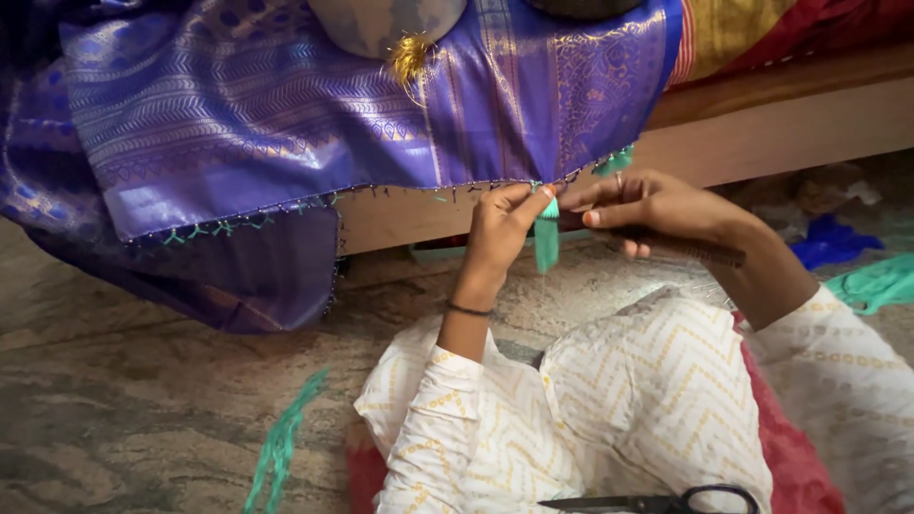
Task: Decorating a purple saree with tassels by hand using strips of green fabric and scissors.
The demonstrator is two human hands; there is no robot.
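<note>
- Left hand [497, 233]: thumb and forefinger are pinching shut on the top of a green tassel [546, 236], right at the hem of the purple cloth [286, 114].
- Right hand [647, 207]: fingers are closing narrow around a thin dark comb [685, 249], forefinger and thumb reaching toward the same pinch point; a ring is showing on one finger.
- The two hands are nearly touching at the hem, fingertips meeting just above the tassel.
- Tassel location: it is hanging from the beaded lower edge of the cloth, in front of the wooden bench [762, 124], just below the left fingertips.
- Tassel axis: long axis is running vertical, head up at the hem, loose ends pointing down toward the floor [143, 400].
- Judgement on technique: keeping the pinch tight at the tassel head while the threads are hanging straight should be holding them even; letting the cloth edge go slack would likely be skewing the tassel.
- Comb axis: lying nearly horizontal, its far end sloping slightly down to the right.
- Outward: a row of small green loops [219, 228] is running along the hem to the left.
- Scissors [657, 501] are resting on the lap, untouched; loose green thread [281, 443] is lying on the floor.
</note>
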